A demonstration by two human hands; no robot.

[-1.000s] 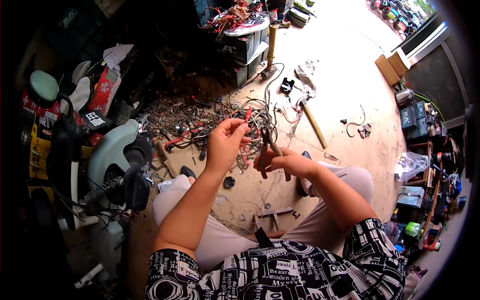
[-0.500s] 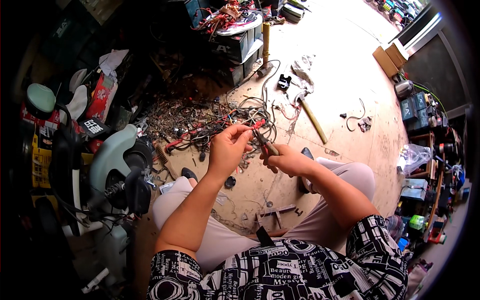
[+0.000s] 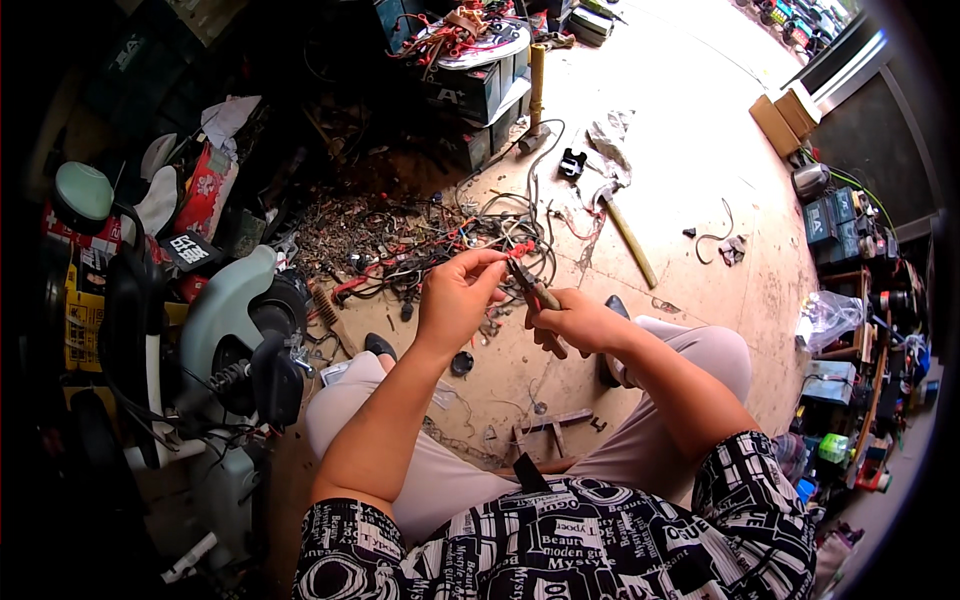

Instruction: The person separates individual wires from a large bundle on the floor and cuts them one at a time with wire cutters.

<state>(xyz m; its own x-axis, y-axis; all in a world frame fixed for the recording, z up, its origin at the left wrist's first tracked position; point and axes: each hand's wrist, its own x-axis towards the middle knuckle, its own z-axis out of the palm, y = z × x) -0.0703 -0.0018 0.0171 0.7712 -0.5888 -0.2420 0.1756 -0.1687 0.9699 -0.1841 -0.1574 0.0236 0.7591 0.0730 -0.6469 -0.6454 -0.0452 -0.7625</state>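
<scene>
My right hand (image 3: 578, 318) is wrapped round the handles of a pair of pliers (image 3: 526, 280), whose jaws point up and to the left. The handles stand somewhat apart, one low beneath the fingers. Just left of the jaws, my left hand (image 3: 455, 300) pinches with thumb and forefinger; whatever is between the fingertips is too small to make out. Right beyond the fingertips and jaws shows a small red piece (image 3: 522, 249); I cannot tell whether it is held or lies on the floor. Behind both hands spreads a tangle of cables (image 3: 500, 225).
A hammer (image 3: 630, 243) lies on the floor to the right, near a black plastic part (image 3: 571, 164). Batteries (image 3: 470, 95) are stacked at the back. A pale green scooter body (image 3: 225, 300) stands at left. Crowded shelving (image 3: 845, 350) lines the right side.
The plier handles have spread wider in my right hand. My left hand stays in nearly the same place, still pinching. The view has shifted slightly.
</scene>
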